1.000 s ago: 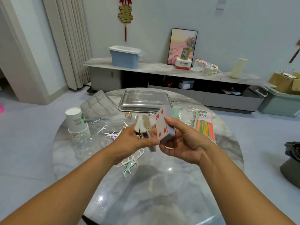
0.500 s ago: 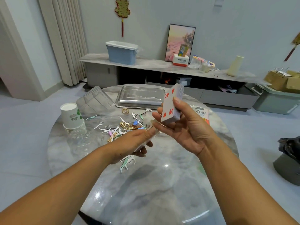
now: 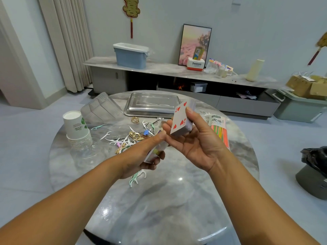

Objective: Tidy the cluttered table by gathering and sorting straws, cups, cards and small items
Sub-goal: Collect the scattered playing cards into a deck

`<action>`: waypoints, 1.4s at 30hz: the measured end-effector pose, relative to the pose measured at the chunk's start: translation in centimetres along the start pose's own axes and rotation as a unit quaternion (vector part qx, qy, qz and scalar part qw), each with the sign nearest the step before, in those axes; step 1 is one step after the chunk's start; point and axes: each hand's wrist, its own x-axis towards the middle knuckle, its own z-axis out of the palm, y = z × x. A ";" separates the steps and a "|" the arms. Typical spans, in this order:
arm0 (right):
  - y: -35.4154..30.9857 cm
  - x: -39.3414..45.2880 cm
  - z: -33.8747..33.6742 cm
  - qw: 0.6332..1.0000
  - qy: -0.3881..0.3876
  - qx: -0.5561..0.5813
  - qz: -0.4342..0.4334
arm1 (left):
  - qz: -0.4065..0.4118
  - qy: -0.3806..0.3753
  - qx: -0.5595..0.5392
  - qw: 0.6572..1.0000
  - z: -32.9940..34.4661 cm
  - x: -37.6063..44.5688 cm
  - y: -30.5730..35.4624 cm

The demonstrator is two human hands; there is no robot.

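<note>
Cards first: the deck of playing cards (image 3: 182, 121) sits higher in the right hand (image 3: 196, 138) than it did half a second ago, tilted up on edge with a red hearts card facing out, thumb along the top edge and fingers curled behind it. A second ago that deck was lower and closer to the other hand. The left hand (image 3: 141, 156) has dropped and turned since then; it now pinches the card box (image 3: 154, 152) underneath, the box mostly hidden by the fingers and blurred. Deck and box are apart, the deck just above and to the right of the box, the left fingertips nearly meeting the right fingertips.

Both hands hang over the middle of the round marble bench (image 3: 159, 209). Behind the left hand lies a scatter of floss picks (image 3: 113, 138) mixed with gold paper clips (image 3: 136, 136). A stack of paper cups (image 3: 77, 128) stands at the left edge, a steel tray (image 3: 152, 105) lies at the far side, and a packet of coloured straws (image 3: 220, 131) lies behind the right hand.
</note>
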 end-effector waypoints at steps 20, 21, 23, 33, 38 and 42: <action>-0.9 1.1 -0.9 0.989 0.000 -0.139 -0.054 | -0.025 -0.011 0.009 1.000 -0.8 0.5 -0.5; -0.8 1.0 -0.8 0.991 -0.003 -0.121 -0.050 | -0.033 -0.012 0.021 0.999 -0.7 0.5 -0.5; -0.8 0.9 -0.5 0.994 -0.005 -0.101 -0.046 | -0.046 -0.014 0.031 0.998 -0.5 0.5 -0.5; -0.4 0.7 -0.2 0.995 0.015 -0.090 -0.039 | -0.050 0.024 0.086 0.995 -0.6 0.8 -0.9; 0.4 0.7 0.0 0.997 0.008 -0.068 -0.022 | -0.039 0.030 0.114 0.992 -0.6 0.7 -0.9; 0.7 0.6 -0.1 0.999 0.009 -0.032 -0.001 | -0.031 0.020 0.109 0.993 -0.5 0.6 -0.9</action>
